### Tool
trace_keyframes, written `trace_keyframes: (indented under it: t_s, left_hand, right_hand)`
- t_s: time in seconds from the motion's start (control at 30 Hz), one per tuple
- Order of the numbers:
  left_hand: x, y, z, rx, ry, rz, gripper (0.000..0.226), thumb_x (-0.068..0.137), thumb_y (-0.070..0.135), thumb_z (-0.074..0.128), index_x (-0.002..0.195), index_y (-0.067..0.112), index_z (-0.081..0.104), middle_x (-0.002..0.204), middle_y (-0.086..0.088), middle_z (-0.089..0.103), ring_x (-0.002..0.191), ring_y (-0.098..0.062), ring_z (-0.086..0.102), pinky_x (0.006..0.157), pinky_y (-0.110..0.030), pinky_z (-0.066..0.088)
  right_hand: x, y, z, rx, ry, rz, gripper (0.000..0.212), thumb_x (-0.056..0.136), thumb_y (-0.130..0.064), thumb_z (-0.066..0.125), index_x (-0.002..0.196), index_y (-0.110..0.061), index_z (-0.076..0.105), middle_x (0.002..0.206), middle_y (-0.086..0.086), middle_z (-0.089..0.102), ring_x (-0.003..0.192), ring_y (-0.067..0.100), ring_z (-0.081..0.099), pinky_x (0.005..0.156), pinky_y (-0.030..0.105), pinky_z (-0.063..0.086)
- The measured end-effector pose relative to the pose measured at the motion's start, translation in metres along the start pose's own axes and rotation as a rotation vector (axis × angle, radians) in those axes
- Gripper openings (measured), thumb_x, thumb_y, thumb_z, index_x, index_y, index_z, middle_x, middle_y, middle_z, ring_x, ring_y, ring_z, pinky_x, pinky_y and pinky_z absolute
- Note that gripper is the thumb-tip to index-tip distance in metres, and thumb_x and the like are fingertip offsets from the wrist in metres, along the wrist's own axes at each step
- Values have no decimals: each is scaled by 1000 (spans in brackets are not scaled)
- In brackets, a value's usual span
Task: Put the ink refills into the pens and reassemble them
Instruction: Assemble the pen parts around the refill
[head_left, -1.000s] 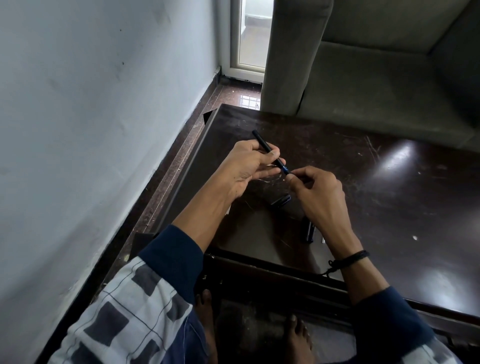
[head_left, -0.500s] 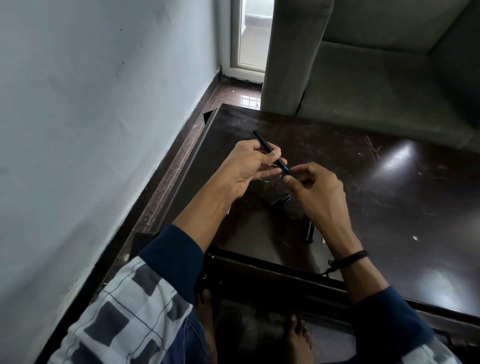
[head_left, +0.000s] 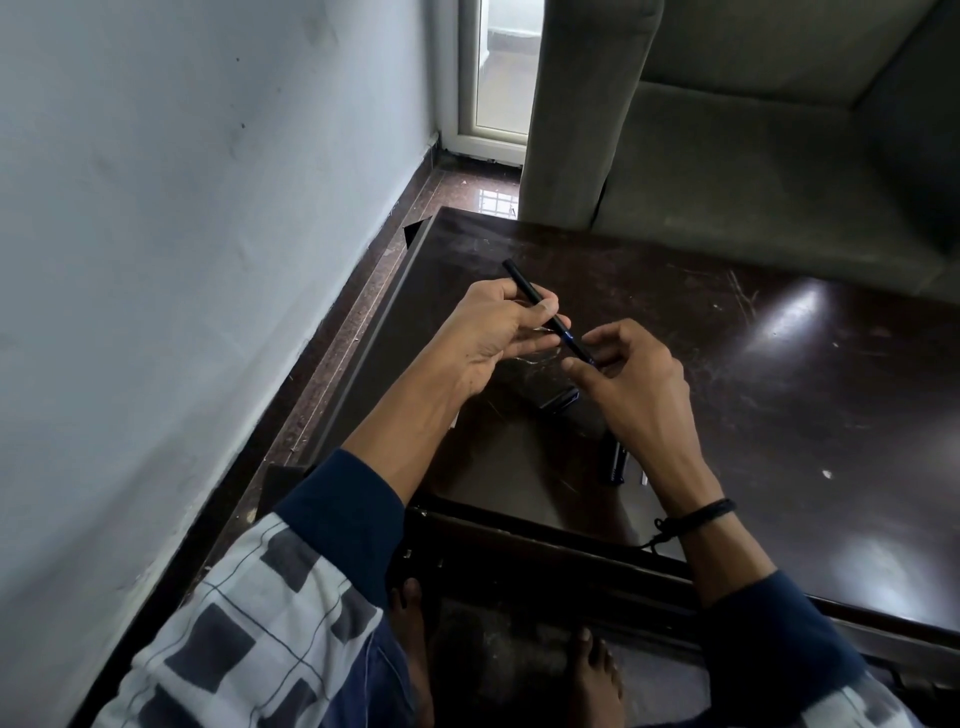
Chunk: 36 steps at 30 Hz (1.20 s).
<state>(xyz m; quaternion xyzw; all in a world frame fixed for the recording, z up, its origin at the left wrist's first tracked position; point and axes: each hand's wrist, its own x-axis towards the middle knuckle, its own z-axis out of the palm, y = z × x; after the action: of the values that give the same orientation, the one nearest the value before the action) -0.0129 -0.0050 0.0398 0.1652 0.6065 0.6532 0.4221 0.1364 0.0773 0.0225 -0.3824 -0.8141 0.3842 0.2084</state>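
A slim black pen barrel (head_left: 524, 283) with a blue band near its front slants from upper left to lower right above the dark table (head_left: 779, 415). My left hand (head_left: 493, 332) pinches its middle between thumb and fingers. My right hand (head_left: 628, 379) closes its fingertips on the pen's lower front end. Under my hands lie more dark pen parts: one short piece (head_left: 561, 400) and another piece (head_left: 615, 462) by my right wrist. What my right fingertips hold beyond the pen end is hidden.
A pale wall (head_left: 182, 260) runs along the left, close to the table edge. A grey-green sofa (head_left: 753, 156) stands behind the table. My bare feet (head_left: 592, 670) rest under the table's near edge. A small white speck (head_left: 827, 474) lies on the right.
My right hand has slid slightly down and to the right along the pen, showing more of the blue band. My left hand has stayed nearly still.
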Motion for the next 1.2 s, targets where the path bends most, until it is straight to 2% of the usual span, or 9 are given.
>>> trace_keyframes:
  t_s: [0.17,0.4,0.63,0.83,1.0,1.13,1.2]
  left_hand:
    - [0,0,-1,2,0,0,11,95,-1,64,105,3,67,112,-19,72,96,-22,76,74,-29,62]
    - [0,1,-2,1,3,3,10,95,-1,64,102,5,67,107,-17,73,94,-20,77,73,-28,62]
    - [0,1,-1,4,4,-5,12,95,-1,64,106,4,67,110,-18,73,95,-21,77,74,-28,62]
    - [-1,0,-1,4,7,-5,14,95,-1,64,109,1,67,110,-19,73,94,-20,77,72,-27,61]
    - [-1,1,-1,-2,5,-4,13,96,-1,64,107,2,67,109,-19,73,94,-20,77,74,-28,62]
    - [-1,2,-2,-10,9,4,11,95,-2,64,106,2,67,107,-19,73,92,-19,77,72,-27,62]
    - [-1,2,-2,-9,10,5,11,95,-2,64,105,2,67,107,-19,73,92,-20,77,72,-27,62]
  right_hand:
    - [1,1,1,-8,11,14,11,92,-29,76,100,-28,69,89,-10,69,80,10,68,74,38,60]
    - [0,-1,1,-2,15,3,16,90,-30,78,102,-29,68,89,-12,68,80,4,64,64,24,49]
    - [0,0,1,-8,16,10,8,94,-31,73,101,-27,71,88,-10,69,80,9,67,68,30,56]
    - [0,-1,1,-11,22,6,12,91,-28,77,100,-29,69,87,-12,67,81,6,65,67,26,52]
    - [0,0,2,-10,-3,15,9,96,-31,70,104,-27,72,89,-8,71,82,12,70,73,39,61]
    - [0,-2,1,0,-32,-19,22,92,-31,76,112,-30,66,94,-12,68,85,6,65,68,25,52]
    - [-1,-2,1,11,-16,-17,23,90,-29,78,106,-32,63,91,-13,66,84,6,65,70,27,53]
